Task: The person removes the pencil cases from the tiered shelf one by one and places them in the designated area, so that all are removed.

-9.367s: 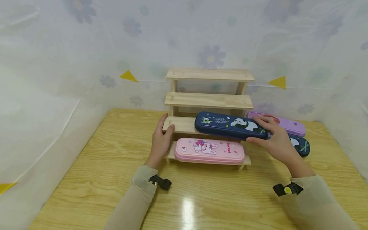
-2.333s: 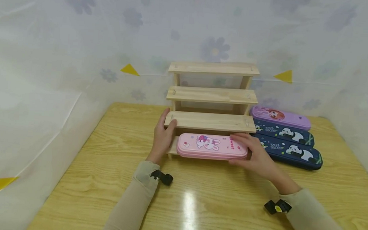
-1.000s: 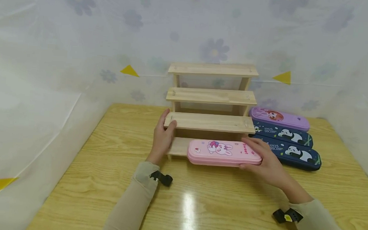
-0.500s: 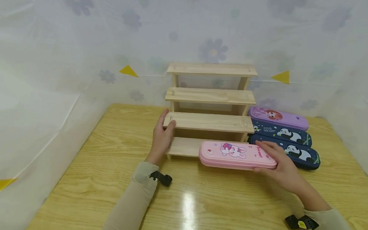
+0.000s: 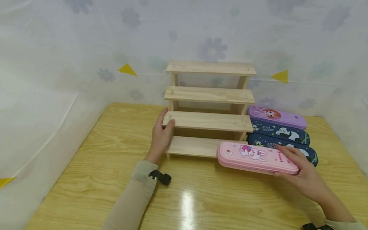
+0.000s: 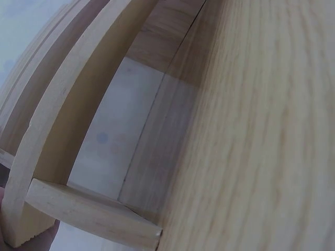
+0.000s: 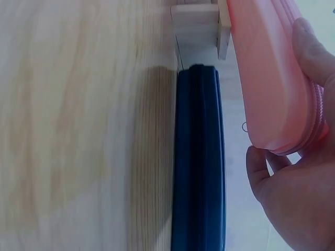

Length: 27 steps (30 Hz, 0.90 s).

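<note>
A pink pencil case [image 5: 253,162] with a bunny print is in my right hand [image 5: 307,177], thumb on its near side and fingers over the far side, at its right end. It hangs off the lowest tier's right end, tilted slightly. The right wrist view shows the case [image 7: 269,78] raised above the table, its zip side toward the palm. My left hand [image 5: 161,140] holds the left end of a four-tier wooden display shelf [image 5: 208,121], thumb on top of the second-lowest tier. In the left wrist view, the shelf's planks [image 6: 68,94] cross the left side.
Right of the shelf lie a purple pencil case [image 5: 287,118] and two navy panda pencil cases, the back one [image 5: 270,130] and the front one [image 5: 262,140], partly behind the pink case. The wooden table [image 5: 129,195] meets a flower-print curtain [image 5: 144,29] with yellow triangles behind.
My right hand gripped the pink case on the lowest tier and drew it off to the right. Earlier, a navy case was put down beside the others. My left hand stays at the shelf.
</note>
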Available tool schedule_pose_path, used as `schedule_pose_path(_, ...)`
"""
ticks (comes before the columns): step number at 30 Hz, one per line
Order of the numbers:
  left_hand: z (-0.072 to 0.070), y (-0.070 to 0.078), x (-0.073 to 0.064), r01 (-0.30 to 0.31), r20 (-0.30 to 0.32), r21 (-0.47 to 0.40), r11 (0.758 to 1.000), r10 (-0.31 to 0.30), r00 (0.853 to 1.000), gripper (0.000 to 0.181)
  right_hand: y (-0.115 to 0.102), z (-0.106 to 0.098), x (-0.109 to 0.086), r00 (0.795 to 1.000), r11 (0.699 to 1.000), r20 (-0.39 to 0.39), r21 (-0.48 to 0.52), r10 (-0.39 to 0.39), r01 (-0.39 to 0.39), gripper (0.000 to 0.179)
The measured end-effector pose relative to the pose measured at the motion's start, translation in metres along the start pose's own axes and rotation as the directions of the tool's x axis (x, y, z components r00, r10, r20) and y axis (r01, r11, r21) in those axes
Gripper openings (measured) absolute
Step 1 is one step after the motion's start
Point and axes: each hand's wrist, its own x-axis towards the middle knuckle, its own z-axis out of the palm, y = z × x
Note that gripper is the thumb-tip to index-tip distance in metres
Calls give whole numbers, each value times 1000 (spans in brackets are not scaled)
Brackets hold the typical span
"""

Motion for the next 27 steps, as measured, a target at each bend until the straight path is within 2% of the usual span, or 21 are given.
schedule_pose_path(6, -1, -2, 0, 3, 17, -9, 1000, -3, 1000, 55, 7, -11, -10, 999, 999, -43, -33, -11, 9, 83)
schedule_pose_path(16, -1, 1, -1, 6, 27, 1, 1000, -6, 1000, 55, 22, -27, -27, 997, 997, -57, -45, 59, -62, 83)
schedule_pose_path(23, 0, 0, 0, -6, 22, 7, 1000, 5, 1000, 56, 35, -37, -40, 991, 992, -97, -76, 90, -98, 82)
schedule_pose_path(25, 0, -1, 0, -4, 24, 0, 1000, 4, 1000, 56, 37, -39, -43, 990, 992, -108, -79, 90, -99, 81)
schedule_pose_path(27, 0, -11, 4, -21, 15, -3, 1000, 21, 1000, 56, 40, -41, -46, 989, 993, -124, -70, 81, -90, 82)
